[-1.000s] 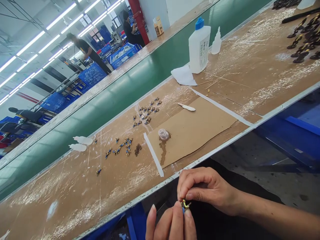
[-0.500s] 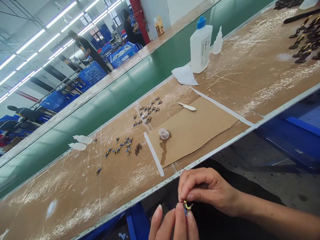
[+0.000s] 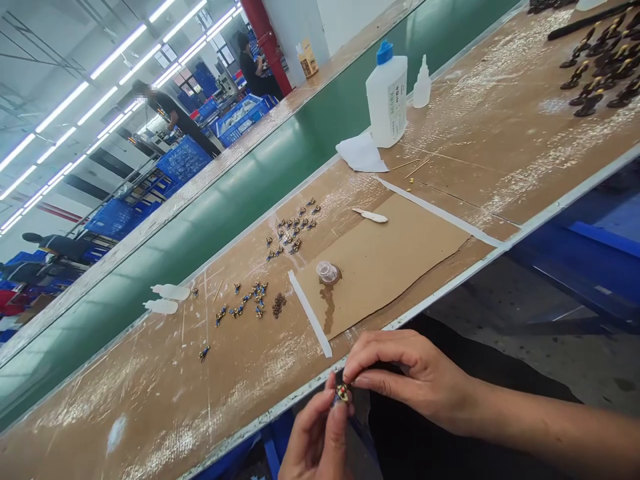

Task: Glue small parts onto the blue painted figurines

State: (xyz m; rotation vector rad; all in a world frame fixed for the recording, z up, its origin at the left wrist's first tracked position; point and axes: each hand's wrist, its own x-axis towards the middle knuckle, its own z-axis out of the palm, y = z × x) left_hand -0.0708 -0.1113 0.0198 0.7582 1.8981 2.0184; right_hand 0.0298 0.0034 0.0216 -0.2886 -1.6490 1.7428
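In front of the table's near edge, my left hand [image 3: 320, 433] pinches a small painted figurine [image 3: 342, 393] in black, yellow and red between thumb and fingers. My right hand [image 3: 400, 373] is closed in a pinch, its thumb and index fingertips at the upper right side of the same figurine. Any smaller part between those fingertips is too small to make out. Several similar blue and yellow figurines [image 3: 257, 290] lie on the table, with a heap of small brown discs [image 3: 279, 305] beside them. Another group of figurines [image 3: 295, 227] lies farther back.
A cardboard sheet [image 3: 400, 247], taped down, bears a small clear cup [image 3: 327, 271] and a white-handled knife [image 3: 371, 215]. Behind stand a large white bottle [image 3: 387, 100] and a dropper bottle [image 3: 423, 87]. Brown-based pieces [image 3: 595, 87] lie far right. Two small bottles [image 3: 167, 293] lie left.
Both hands have moved slightly left and up. The figurine has turned in my left hand, so its red and yellow side now shows. The view has shifted a little.
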